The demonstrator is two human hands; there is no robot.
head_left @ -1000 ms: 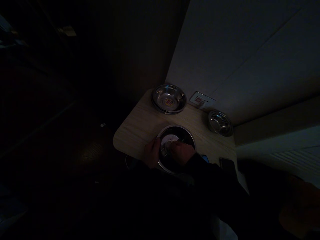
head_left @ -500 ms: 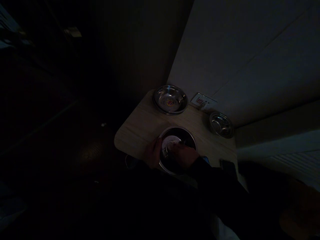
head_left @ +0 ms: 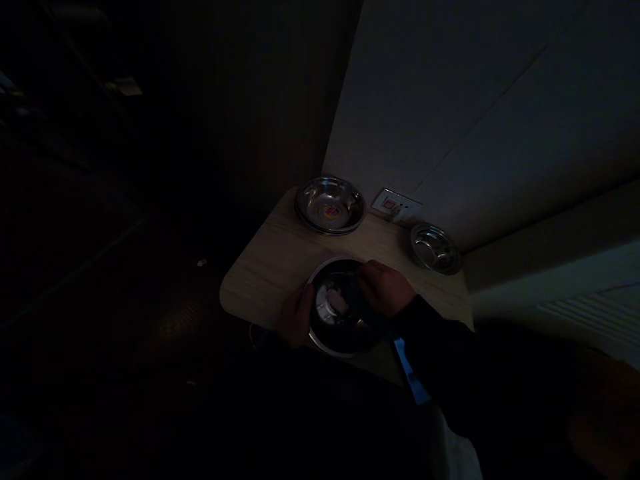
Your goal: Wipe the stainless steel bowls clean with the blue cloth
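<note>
A round metal bowl with a shiny rim sits near the front edge of the wooden table. My left hand grips its left rim, thumb on top. Over the bowl's upper right rim is my right hand, its fingers curled downward; whether they grip the rim or something small is too dark to tell. A pale patch shows on the bowl's floor, either a reflection or a light object.
Stacked metal bowls stand at the table's back left corner. Another shiny metal dish is at the back right, near a wall socket. A lit blue screen shows beside my right sleeve. The wooden table has a rounded left corner.
My right hand has moved from inside the bowl up and right to its far rim. My left hand stays at the left rim. The view has shifted slightly, and more blue screen shows.
</note>
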